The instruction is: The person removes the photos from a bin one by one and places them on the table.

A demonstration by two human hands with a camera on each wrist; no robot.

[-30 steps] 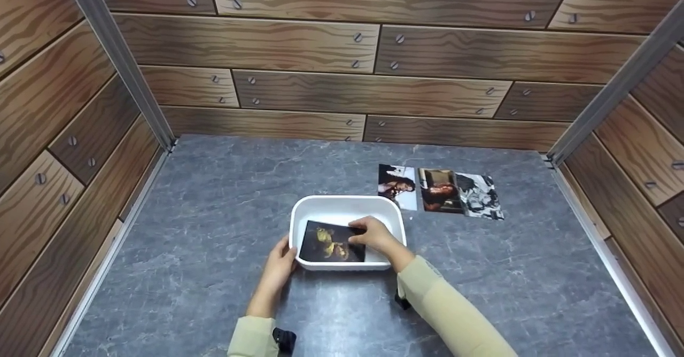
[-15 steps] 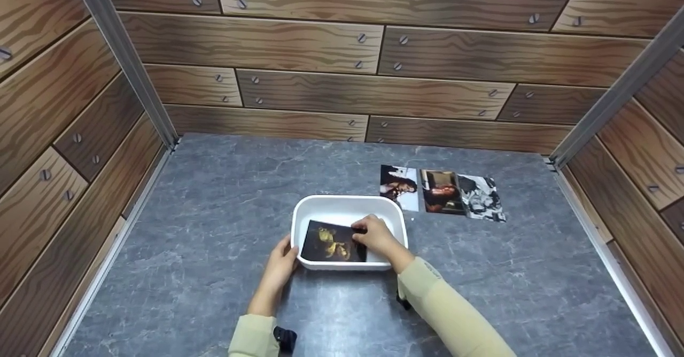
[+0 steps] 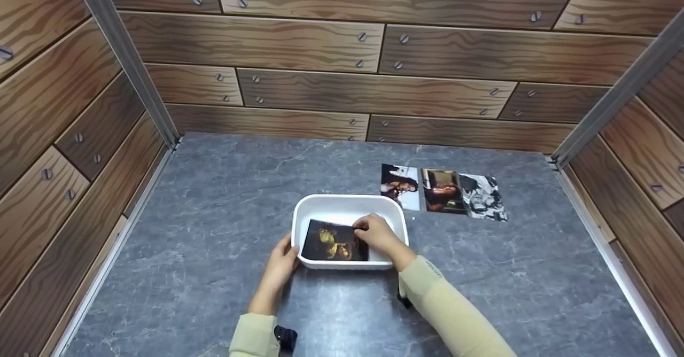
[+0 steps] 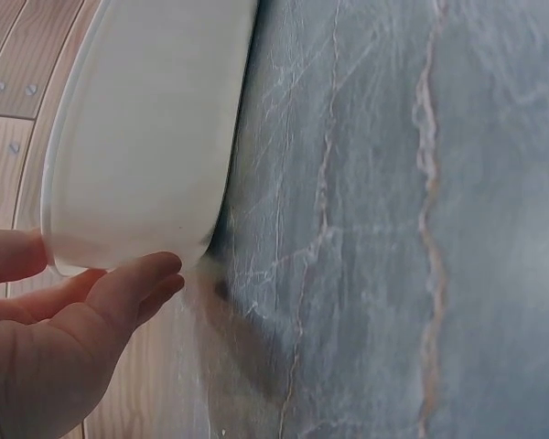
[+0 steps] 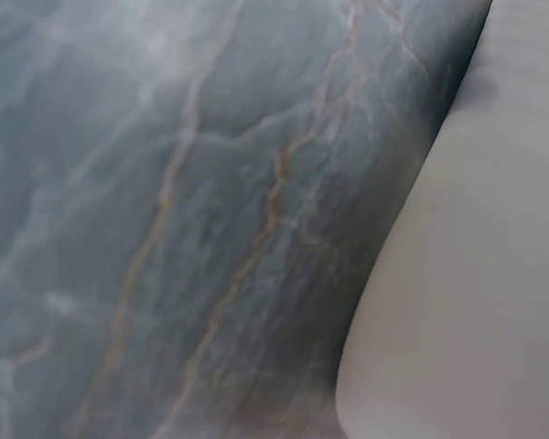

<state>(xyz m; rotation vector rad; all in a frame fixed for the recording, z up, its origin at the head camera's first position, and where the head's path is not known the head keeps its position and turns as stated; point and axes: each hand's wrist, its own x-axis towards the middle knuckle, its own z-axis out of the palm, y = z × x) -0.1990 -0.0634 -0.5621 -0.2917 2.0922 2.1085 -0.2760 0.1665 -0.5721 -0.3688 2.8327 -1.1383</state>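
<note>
A white plastic tub (image 3: 350, 202) stands on the grey marbled tabletop. In it lies a dark picture card (image 3: 327, 242) with a yellow motif, and a darker strip (image 3: 363, 251) shows along its right side. My right hand (image 3: 378, 235) reaches over the tub's right side and pinches the card's upper right corner between thumb and fingertips. At the tub's left front corner, my left hand (image 3: 281, 261) grips the wall; in the left wrist view, its fingers (image 4: 133, 283) lie against the outside and the thumb is at the rim. The right wrist view shows the tub's outer wall (image 5: 467, 274), no hand.
Three picture cards lie in a row behind the tub to the right: a portrait on white (image 3: 401, 187), a brown-toned portrait (image 3: 442, 191) and a black-and-white one (image 3: 483, 196). Wood-patterned walls (image 3: 310, 92) enclose the tabletop (image 3: 224, 186) at the back and sides.
My right thumb and fingers have come together at the card's corner. A darker strip has come into sight along the card's right side. The left hand and tub stay in place.
</note>
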